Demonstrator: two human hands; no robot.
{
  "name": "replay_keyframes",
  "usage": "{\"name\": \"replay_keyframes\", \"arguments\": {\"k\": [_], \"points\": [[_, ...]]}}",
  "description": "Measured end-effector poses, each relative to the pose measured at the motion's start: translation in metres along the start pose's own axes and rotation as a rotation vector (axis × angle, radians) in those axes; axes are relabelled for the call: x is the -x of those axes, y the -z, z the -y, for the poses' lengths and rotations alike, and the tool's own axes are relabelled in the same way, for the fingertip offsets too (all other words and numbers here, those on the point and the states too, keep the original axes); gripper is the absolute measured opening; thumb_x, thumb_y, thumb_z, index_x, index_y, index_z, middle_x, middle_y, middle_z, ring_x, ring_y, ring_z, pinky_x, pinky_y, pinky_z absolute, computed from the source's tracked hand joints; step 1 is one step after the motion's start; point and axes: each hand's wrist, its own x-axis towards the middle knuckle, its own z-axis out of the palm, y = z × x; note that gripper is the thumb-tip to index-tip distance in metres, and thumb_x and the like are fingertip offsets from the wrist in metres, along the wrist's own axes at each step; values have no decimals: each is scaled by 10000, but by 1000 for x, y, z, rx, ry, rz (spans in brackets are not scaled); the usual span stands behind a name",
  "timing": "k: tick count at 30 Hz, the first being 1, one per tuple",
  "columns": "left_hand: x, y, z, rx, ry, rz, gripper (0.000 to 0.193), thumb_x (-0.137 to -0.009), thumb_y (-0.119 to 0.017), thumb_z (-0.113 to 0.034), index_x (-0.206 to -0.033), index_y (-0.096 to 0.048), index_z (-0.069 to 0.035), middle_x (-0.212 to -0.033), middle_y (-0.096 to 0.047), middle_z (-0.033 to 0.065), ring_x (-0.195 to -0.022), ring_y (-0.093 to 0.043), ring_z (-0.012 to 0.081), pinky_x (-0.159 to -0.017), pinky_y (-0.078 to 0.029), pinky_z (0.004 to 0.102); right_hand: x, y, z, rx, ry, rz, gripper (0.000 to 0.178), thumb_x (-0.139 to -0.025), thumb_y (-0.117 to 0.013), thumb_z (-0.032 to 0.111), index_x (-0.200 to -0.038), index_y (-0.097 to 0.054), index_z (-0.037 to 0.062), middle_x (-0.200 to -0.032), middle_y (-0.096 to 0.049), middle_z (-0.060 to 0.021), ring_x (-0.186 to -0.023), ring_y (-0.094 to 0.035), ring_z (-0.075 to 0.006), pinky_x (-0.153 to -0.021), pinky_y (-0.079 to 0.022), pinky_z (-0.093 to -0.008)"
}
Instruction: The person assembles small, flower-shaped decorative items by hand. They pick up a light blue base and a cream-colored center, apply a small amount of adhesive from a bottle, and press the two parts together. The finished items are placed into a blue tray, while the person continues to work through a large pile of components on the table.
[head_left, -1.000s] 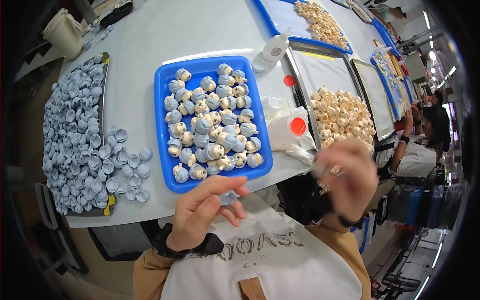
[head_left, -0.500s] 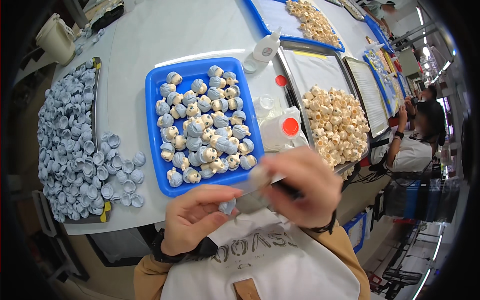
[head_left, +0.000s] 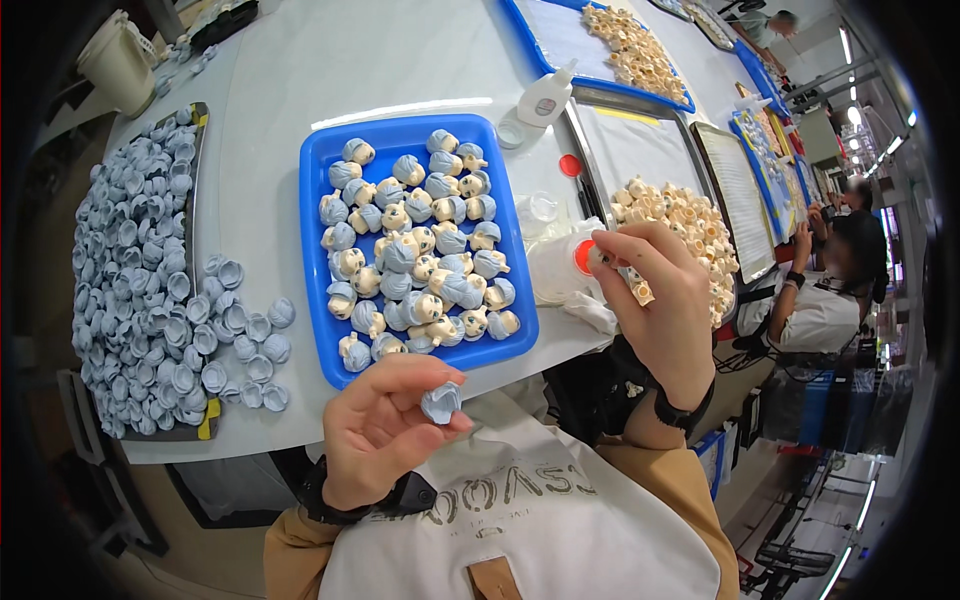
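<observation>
My left hand (head_left: 385, 425), just in front of the blue tray, pinches a small blue-grey doll hair piece (head_left: 441, 402) between thumb and fingertips. My right hand (head_left: 660, 300) is closed at the red-topped white container (head_left: 560, 268). A small cream doll head (head_left: 604, 258) is in its fingertips, mostly hidden, with a dark painted spot showing. Whether it touches the red top (head_left: 583, 256), I cannot tell. The blue tray (head_left: 310, 250) holds rows of doll heads wearing blue-grey hair.
Many loose hair pieces (head_left: 140, 270) heap on a dark tray at the left and spill onto the table. Bare cream heads (head_left: 690, 225) fill a metal tray at the right. A white squeeze bottle (head_left: 546, 98) stands behind. Another person (head_left: 825, 290) sits at the far right.
My right hand has moved right and up, from beside my left hand to the red-topped container. My left hand has dropped slightly left, its hair piece turned more into view.
</observation>
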Motion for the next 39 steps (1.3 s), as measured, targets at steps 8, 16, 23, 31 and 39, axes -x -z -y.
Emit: {"name": "replay_keyframes", "arguments": {"k": [8,16,23,31,39], "points": [[0,-4,3,-55,-64,-90,403,-863,-594,-155,-1200,-457,18,-1092,-535,189,-851,-609,199,-698,-500,290,5,2,-1,23,-3,-37,130,-735,-663,9,-847,-597,4,-791,-580,-103,-687,-577,-231,-623,-464,-312],[-2,-1,5,16,-74,-68,307,-866,-548,-30,-1146,-494,86,-1133,-534,175,-1017,-562,228,-870,-479,362,19,-4,10,-88,-36,-201,215,-679,-685,-9,-876,-600,12,-809,-603,-105,-701,-582,-198,-620,-471,-300],[-5,0,10,-10,-90,-40,278,-838,-530,61,-1114,-509,85,-1138,-533,181,-1074,-540,225,-921,-448,351,22,-20,46,-677,223,92,334,-629,-699,-30,-951,-618,9,-856,-596,-109,-738,-592,-225,-636,-483,-293],[-5,1,11,-4,-80,-98,283,-811,-578,49,-1088,-522,76,-1118,-538,172,-1050,-549,219,-925,-450,345,16,-29,53,-585,248,165,318,-641,-737,2,-943,-643,26,-844,-604,-94,-718,-591,-209,-604,-474,-289],[-3,-6,9,-33,-79,-196,288,-782,-640,-9,-1044,-542,60,-1082,-566,179,-987,-577,213,-882,-463,324,18,-31,53,-510,325,130,327,-634,-763,22,-946,-665,38,-842,-623,-78,-688,-595,-185,-565,-464,-274]]}}
